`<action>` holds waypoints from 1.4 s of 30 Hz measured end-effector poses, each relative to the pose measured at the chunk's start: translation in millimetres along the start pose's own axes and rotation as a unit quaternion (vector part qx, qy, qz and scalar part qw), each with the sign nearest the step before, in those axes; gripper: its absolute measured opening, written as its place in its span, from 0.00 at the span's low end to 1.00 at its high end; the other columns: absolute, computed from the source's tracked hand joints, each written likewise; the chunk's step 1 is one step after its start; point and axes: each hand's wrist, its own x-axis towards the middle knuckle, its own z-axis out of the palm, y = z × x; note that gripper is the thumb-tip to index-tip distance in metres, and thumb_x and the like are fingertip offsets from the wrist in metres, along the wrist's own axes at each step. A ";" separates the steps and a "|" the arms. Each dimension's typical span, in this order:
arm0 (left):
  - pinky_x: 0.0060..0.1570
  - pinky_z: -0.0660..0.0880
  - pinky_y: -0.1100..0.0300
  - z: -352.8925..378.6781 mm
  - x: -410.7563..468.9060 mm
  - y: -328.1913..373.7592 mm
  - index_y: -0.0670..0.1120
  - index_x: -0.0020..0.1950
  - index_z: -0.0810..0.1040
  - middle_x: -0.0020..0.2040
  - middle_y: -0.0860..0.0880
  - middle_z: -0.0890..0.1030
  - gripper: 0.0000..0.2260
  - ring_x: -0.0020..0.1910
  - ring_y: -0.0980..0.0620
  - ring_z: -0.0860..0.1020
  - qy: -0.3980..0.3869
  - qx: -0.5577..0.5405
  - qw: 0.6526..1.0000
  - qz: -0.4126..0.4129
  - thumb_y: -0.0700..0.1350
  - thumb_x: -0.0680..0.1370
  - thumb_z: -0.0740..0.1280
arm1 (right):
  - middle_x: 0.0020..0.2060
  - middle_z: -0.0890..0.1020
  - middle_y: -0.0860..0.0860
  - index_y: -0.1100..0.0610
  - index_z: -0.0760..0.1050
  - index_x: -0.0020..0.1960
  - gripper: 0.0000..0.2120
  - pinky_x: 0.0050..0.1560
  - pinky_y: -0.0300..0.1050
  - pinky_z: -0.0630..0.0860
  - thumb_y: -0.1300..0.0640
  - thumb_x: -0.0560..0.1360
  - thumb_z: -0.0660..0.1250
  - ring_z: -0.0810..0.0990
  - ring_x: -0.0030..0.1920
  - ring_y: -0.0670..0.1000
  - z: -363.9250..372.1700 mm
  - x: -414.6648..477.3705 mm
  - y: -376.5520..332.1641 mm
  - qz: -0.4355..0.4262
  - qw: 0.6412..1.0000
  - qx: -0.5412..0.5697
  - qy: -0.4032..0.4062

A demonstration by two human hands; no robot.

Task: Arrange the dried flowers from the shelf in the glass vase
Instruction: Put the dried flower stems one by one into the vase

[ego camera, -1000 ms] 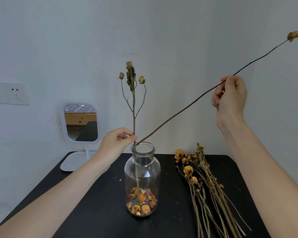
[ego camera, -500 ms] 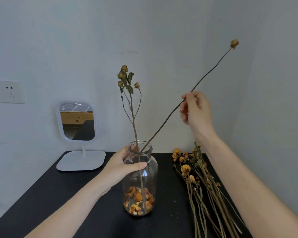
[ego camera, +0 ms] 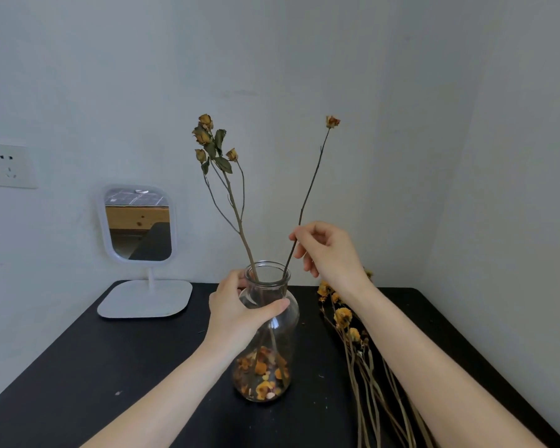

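Note:
A clear glass vase (ego camera: 283, 331) stands on the black table, with orange dried petals at its bottom. My left hand (ego camera: 236, 310) wraps around its shoulder and neck. A branched dried flower stem (ego camera: 236, 208) with several buds stands in the vase and leans left. A thin single-bud stem (ego camera: 311, 185) enters the vase mouth and leans right; my right hand (ego camera: 328, 250) pinches it between thumb and fingers just above the rim. A bundle of dried flowers (ego camera: 362, 357) lies on the table to the right of the vase, partly under my right forearm.
A white stand mirror (ego camera: 139, 223) sits at the table's back left on a flat base (ego camera: 144, 299). The black table (ego camera: 94, 376) meets pale walls behind and on the right. A wall socket (ego camera: 5, 166) is at the far left.
My right hand has come down and left, swinging the thin stem upright and lowering its end into the vase. My left hand went from the branched stem to gripping the vase.

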 end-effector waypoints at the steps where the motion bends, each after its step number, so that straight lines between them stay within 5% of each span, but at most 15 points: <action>1: 0.63 0.69 0.43 1.6 -0.2 -0.4 0.54 0.59 0.69 0.59 0.52 0.74 0.30 0.64 0.47 0.68 0.006 0.001 1.000 -0.001 0.54 0.62 0.78 | 0.31 0.78 0.50 0.57 0.77 0.43 0.08 0.23 0.35 0.68 0.57 0.78 0.61 0.72 0.25 0.45 -0.9 1.1 -0.6 -0.002 1.000 0.008 0.012; 11: 0.63 0.69 0.45 6.2 -1.7 -3.9 0.54 0.60 0.68 0.60 0.53 0.73 0.31 0.64 0.48 0.68 0.022 0.009 1.000 -0.012 0.56 0.62 0.77 | 0.31 0.79 0.50 0.58 0.78 0.47 0.07 0.24 0.35 0.69 0.57 0.77 0.62 0.72 0.25 0.45 3.2 7.2 5.0 0.030 0.999 -0.027 -0.001; 17: 0.53 0.64 0.65 2.2 -34.5 0.5 0.56 0.57 0.65 0.52 0.59 0.66 0.29 0.57 0.58 0.65 0.138 0.063 0.983 0.108 0.54 0.62 0.77 | 0.31 0.80 0.48 0.52 0.76 0.47 0.03 0.22 0.34 0.69 0.54 0.76 0.65 0.72 0.24 0.44 -16.3 5.7 9.4 0.029 0.999 -0.037 -0.005; 21: 0.50 0.68 0.72 9.7 -69.5 -0.8 0.59 0.52 0.68 0.50 0.66 0.68 0.19 0.53 0.62 0.68 0.031 0.115 0.962 0.246 0.52 0.67 0.73 | 0.31 0.80 0.48 0.50 0.76 0.46 0.03 0.21 0.35 0.68 0.53 0.76 0.64 0.73 0.23 0.43 -51.5 2.0 32.7 0.062 0.997 -0.038 0.028; 24: 0.45 0.68 0.74 31.8 -82.9 -5.3 0.65 0.52 0.67 0.45 0.63 0.71 0.17 0.45 0.62 0.72 -0.120 0.122 0.949 0.264 0.48 0.73 0.70 | 0.32 0.80 0.50 0.57 0.74 0.53 0.07 0.21 0.33 0.67 0.56 0.78 0.62 0.73 0.22 0.41 -81.0 -9.1 66.5 0.129 0.988 -0.083 0.037; 29: 0.38 0.70 0.68 92.1 -63.2 -18.8 0.56 0.53 0.71 0.33 0.54 0.73 0.08 0.32 0.59 0.71 -0.199 0.137 0.963 0.121 0.48 0.76 0.66 | 0.35 0.81 0.51 0.56 0.75 0.48 0.03 0.21 0.32 0.67 0.57 0.76 0.63 0.74 0.25 0.44 -119.0 -37.2 119.2 0.233 0.946 -0.226 -0.007; 36: 0.47 0.75 0.55 150.1 -19.9 -33.0 0.48 0.48 0.76 0.42 0.51 0.78 0.10 0.44 0.51 0.77 -0.173 0.203 0.961 -0.072 0.54 0.77 0.63 | 0.35 0.79 0.48 0.53 0.75 0.42 0.06 0.37 0.37 0.71 0.51 0.75 0.66 0.77 0.35 0.43 -125.2 -48.4 146.0 0.250 0.907 -0.330 -0.073; 42: 0.38 0.72 0.59 165.5 -9.3 -32.4 0.44 0.39 0.80 0.35 0.49 0.79 0.12 0.34 0.53 0.76 -0.163 0.192 0.958 -0.138 0.51 0.76 0.66 | 0.38 0.82 0.54 0.60 0.80 0.46 0.12 0.52 0.49 0.78 0.50 0.73 0.68 0.82 0.44 0.53 -114.5 -45.8 152.8 0.289 0.882 -0.359 -0.099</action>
